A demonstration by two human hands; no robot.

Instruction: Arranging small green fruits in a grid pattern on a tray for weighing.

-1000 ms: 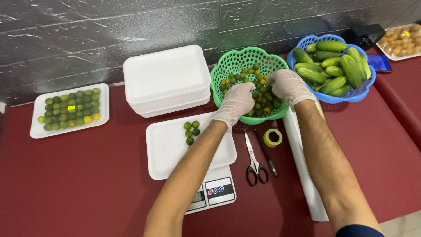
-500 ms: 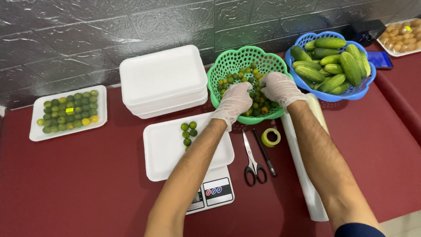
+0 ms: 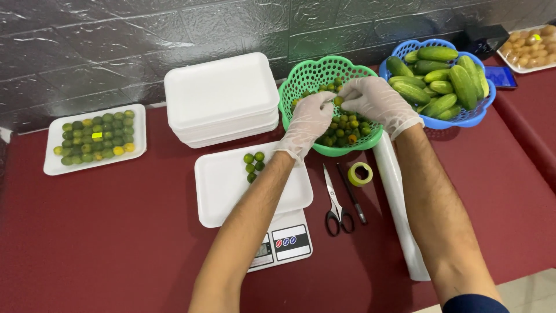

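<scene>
Both my gloved hands are inside the green basket [image 3: 302,81], which holds many small green and yellow limes [image 3: 346,125]. My left hand [image 3: 309,119] rests curled on the limes at the basket's left side. My right hand [image 3: 373,99] pinches a single lime [image 3: 337,100] between its fingertips, close to my left hand's fingers. In front of the basket a white foam tray [image 3: 231,188] sits on a digital scale [image 3: 282,243] with several limes [image 3: 253,163] in its far part.
A stack of white foam trays [image 3: 221,95] stands left of the basket. A filled tray of limes [image 3: 95,138] lies far left. The blue basket of cucumbers [image 3: 443,81] is at right. Scissors [image 3: 336,203], a pen, a tape roll [image 3: 359,173] and a film roll [image 3: 397,203] lie in front.
My hands have shifted a little within the green basket, and my right hand now holds a lime up at its fingertips. The tray on the scale looks unchanged.
</scene>
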